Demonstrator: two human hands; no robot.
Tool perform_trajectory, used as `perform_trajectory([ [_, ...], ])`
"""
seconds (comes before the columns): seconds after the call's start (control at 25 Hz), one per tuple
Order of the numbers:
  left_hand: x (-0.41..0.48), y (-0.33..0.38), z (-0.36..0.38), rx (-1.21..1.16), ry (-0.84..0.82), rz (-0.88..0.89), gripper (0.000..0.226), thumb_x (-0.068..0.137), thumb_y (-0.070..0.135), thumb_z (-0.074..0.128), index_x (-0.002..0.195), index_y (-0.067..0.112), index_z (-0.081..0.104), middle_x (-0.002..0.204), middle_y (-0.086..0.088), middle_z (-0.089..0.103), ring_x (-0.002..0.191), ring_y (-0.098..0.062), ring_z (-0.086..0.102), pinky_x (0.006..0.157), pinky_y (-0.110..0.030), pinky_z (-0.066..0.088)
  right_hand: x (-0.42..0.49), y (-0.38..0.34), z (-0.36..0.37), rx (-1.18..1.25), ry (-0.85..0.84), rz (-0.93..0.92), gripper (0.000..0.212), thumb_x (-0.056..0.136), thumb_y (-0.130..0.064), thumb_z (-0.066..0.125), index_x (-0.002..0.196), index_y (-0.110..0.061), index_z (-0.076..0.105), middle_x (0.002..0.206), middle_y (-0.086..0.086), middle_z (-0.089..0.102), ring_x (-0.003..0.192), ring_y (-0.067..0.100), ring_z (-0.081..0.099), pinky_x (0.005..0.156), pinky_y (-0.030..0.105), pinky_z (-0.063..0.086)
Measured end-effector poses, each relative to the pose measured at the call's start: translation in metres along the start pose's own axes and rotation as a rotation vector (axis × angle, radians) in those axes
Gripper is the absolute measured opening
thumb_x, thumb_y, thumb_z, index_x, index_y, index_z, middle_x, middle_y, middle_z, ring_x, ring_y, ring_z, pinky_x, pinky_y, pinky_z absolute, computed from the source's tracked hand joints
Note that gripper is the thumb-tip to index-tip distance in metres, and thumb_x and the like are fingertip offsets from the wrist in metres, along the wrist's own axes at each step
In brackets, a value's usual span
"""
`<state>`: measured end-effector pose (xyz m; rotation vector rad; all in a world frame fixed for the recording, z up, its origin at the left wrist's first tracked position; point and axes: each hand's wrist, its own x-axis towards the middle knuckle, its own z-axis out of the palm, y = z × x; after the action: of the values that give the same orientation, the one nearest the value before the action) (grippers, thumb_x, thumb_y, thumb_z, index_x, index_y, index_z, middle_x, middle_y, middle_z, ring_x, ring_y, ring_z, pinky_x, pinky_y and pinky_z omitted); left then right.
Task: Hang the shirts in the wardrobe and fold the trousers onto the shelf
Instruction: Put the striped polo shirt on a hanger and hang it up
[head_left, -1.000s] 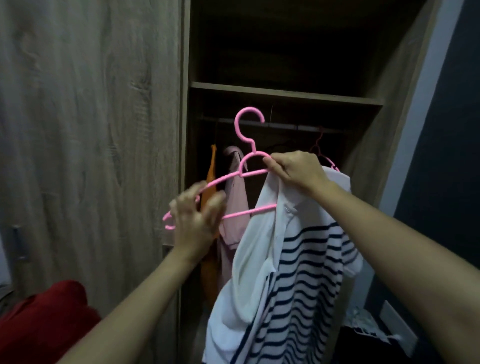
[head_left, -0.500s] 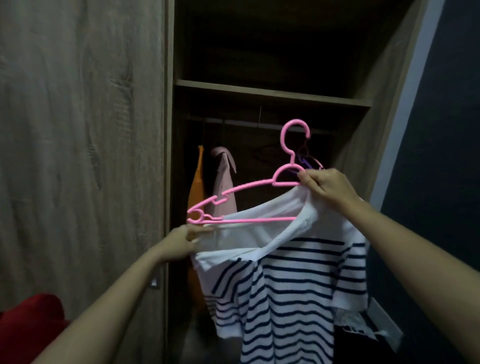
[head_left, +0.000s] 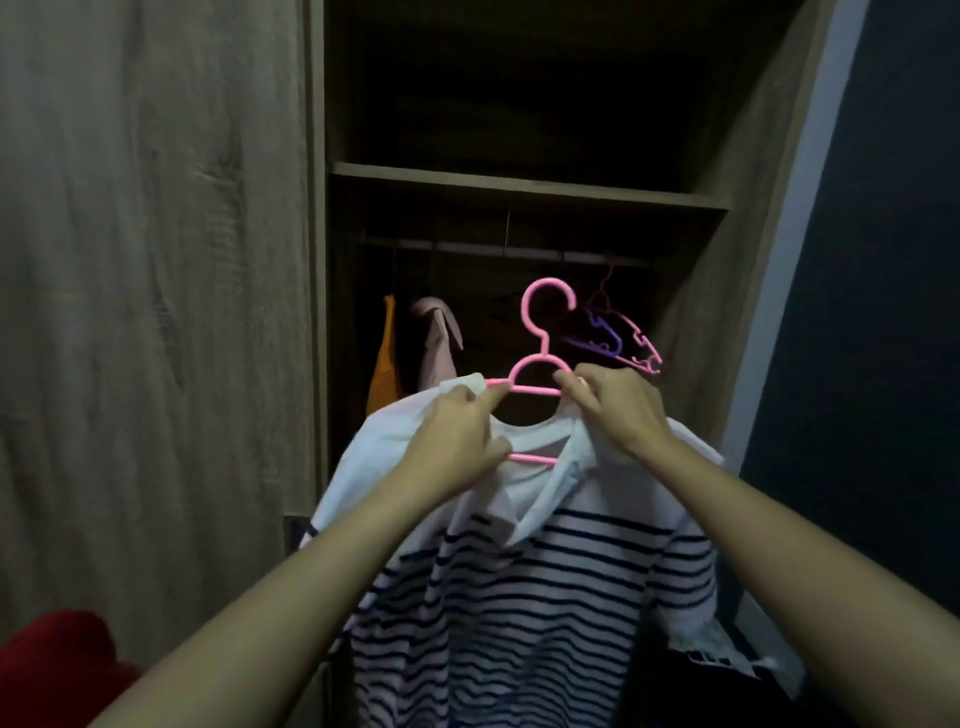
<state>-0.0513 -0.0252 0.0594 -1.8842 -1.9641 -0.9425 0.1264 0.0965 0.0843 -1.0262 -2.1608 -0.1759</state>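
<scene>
A white shirt with navy stripes (head_left: 545, 587) hangs on a pink plastic hanger (head_left: 540, 364), both shoulders draped over its arms. My left hand (head_left: 457, 441) pinches the shirt's collar and the hanger's left arm. My right hand (head_left: 618, 410) grips the collar and the hanger's right side just under the hook. The hook points up, below the wardrobe rail (head_left: 509, 250) and apart from it. The shirt's lower part drops out of view.
An orange garment (head_left: 383, 364) and a pale pink garment (head_left: 439, 343) hang at the rail's left. Empty pink and purple hangers (head_left: 618, 343) hang at the right. A wooden shelf (head_left: 519, 186) runs above the rail. The wardrobe door (head_left: 156, 312) stands left; red cloth (head_left: 52, 670) lies bottom left.
The shirt's left shoulder has been pulled over the hanger's left arm. My left hand moved up to the collar beside my right hand, and the hanger now sits level.
</scene>
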Motion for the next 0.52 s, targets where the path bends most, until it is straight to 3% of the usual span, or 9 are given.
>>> perform_trajectory([
  [0.12,0.001,-0.028,-0.004,0.171,0.258,0.047,0.062,0.086,0.054,0.042,0.139,0.022,0.039,0.127,-0.009,0.053,0.112,-0.030,0.051,0.089,-0.042,0.043,0.004,0.014,-0.014,0.109,0.032,0.019,0.043,0.092,-0.054,0.041,0.073,-0.019,0.059,0.067,-0.004,0.060,0.075,0.019,0.059,0.063,0.031,0.036],
  [0.2,0.006,-0.044,-0.011,0.230,0.186,0.033,0.055,0.090,0.056,0.042,0.134,0.024,0.040,0.118,-0.003,0.058,0.104,-0.022,0.057,0.086,-0.040,0.048,0.005,0.013,-0.021,0.189,0.035,-0.029,0.040,0.092,-0.051,0.044,0.072,-0.020,0.060,0.066,-0.003,0.061,0.072,0.017,0.058,0.060,0.030,0.036],
  [0.32,0.008,-0.055,-0.023,-0.043,0.065,0.136,0.033,0.092,0.049,0.045,0.118,0.029,0.052,0.086,0.010,0.061,0.079,-0.010,0.062,0.070,-0.033,0.051,0.004,0.010,-0.025,0.156,0.007,-0.108,0.037,0.089,-0.055,0.040,0.074,-0.028,0.059,0.065,-0.006,0.059,0.070,0.015,0.057,0.056,0.023,0.034],
  [0.44,0.006,-0.067,-0.041,-0.387,0.014,0.113,0.024,0.093,0.037,0.052,0.114,0.028,0.060,0.092,0.008,0.065,0.083,-0.005,0.063,0.070,-0.023,0.047,-0.002,0.023,-0.028,0.043,0.063,-0.108,0.053,0.083,-0.063,0.022,0.087,-0.026,0.059,0.078,-0.008,0.062,0.081,0.018,0.060,0.063,0.029,0.034],
  [0.52,0.006,-0.072,-0.046,-0.431,0.051,0.073,0.023,0.092,0.030,0.054,0.113,0.025,0.063,0.097,0.003,0.067,0.086,-0.007,0.063,0.069,-0.019,0.044,-0.008,0.031,-0.028,0.014,0.088,-0.111,0.057,0.084,-0.062,0.013,0.095,-0.026,0.057,0.089,-0.006,0.065,0.089,0.020,0.060,0.069,0.031,0.037],
])
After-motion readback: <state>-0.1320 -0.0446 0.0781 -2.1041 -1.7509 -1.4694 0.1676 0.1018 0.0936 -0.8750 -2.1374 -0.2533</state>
